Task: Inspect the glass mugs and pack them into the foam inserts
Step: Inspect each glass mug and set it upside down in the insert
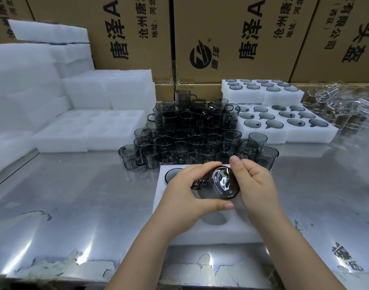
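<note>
A packing station in a warehouse or factory: tall brown cardboard cartons (221, 65) (printed with black lettering) wall the back, white foam inserts (33, 80) sit stacked, and dozens of smoky grey glass mugs (189, 130) crowd the scuffed steel tabletop (74, 195).

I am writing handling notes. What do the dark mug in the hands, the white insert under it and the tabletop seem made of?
Smoky grey see-through mug: tinted glass, glossy; bright reflections on its base.
White block insert: likely foam, matte, with cut round pockets.
Grey tabletop: probably polished metal; it mirrors light.
</note>
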